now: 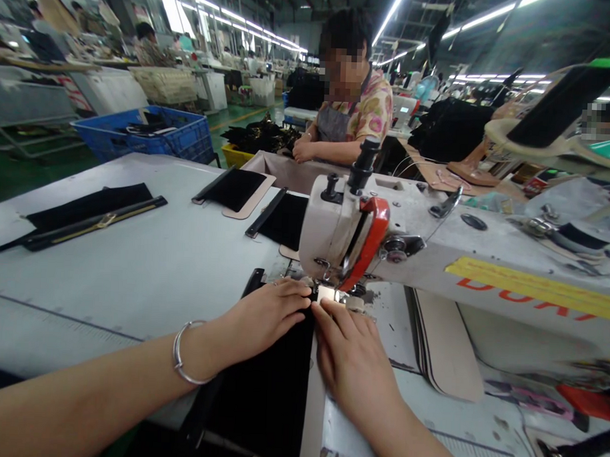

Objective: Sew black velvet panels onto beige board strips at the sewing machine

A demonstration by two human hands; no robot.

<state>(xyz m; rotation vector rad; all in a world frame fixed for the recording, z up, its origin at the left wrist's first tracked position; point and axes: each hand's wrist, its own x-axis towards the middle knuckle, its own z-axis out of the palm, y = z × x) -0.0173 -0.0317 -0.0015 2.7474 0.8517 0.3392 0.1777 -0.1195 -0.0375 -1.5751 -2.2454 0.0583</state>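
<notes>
A black fabric panel (264, 380) with a dark zipper strip along its left edge lies under the presser foot of a sewing machine (335, 223). A pale backing piece (312, 415) shows along its right edge. My left hand (266, 314) rests on the panel, fingers stretched out, fingertips close to the needle area. Fingers extended and slightly bent, my right hand (353, 350) presses on the panel's right edge beside the presser foot. The needle itself is hard to make out. A silver bangle (180, 351) circles my left wrist.
Behind the machine head lie black panels with pale backings (236, 189). A black zippered piece (95, 214) is at left, stacked pale panels (448, 347) under the machine arm. Purple-handled snips (534, 400) lie at right. Across the table stands a co-worker (349, 103) near a blue crate (153, 136).
</notes>
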